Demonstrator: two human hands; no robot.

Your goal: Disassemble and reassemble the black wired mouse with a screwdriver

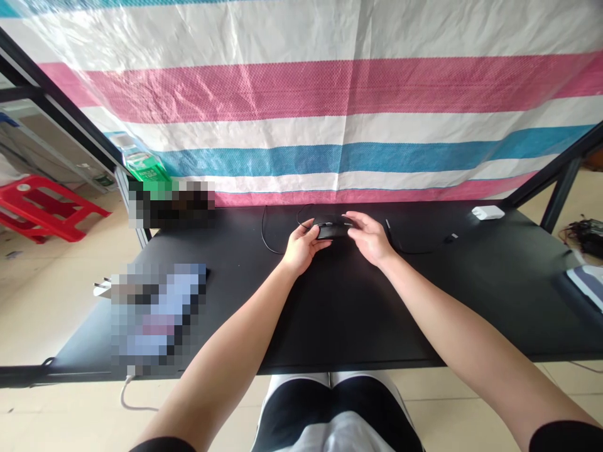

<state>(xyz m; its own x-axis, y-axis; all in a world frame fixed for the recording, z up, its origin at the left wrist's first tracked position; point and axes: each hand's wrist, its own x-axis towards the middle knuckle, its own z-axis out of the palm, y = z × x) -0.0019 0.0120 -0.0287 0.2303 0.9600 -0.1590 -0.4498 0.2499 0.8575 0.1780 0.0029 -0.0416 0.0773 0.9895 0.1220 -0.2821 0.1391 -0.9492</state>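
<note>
At frame centre, the corded computer mouse [332,231] is gripped by the fingers of the left hand [300,249] and right hand [371,238], one at each end. It should be kept level, with the cable [263,233] left slack. Room is offered by the black tabletop [339,307] at lower centre, short of its front edge.

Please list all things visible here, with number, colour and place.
table: 1, black, middle
mouse: 1, black, centre
cable: at least 1, black, table rear
charger: 1, white, table's rear right
plug: 1, white, table's left edge
blurred patches: 2, unclear, table's left
pack: 1, green, rear left corner
sheet: 1, white, pink, blue, behind table
stool: at least 1, red, left floor
bars: several, black, both sides
cord: 1, white, below table
clutter: several, mixed colours, right edge
clothing: several, black, white, bottom edge
left hand: 1, bare, mouse's left end
right hand: 1, bare, mouse's right end
</note>
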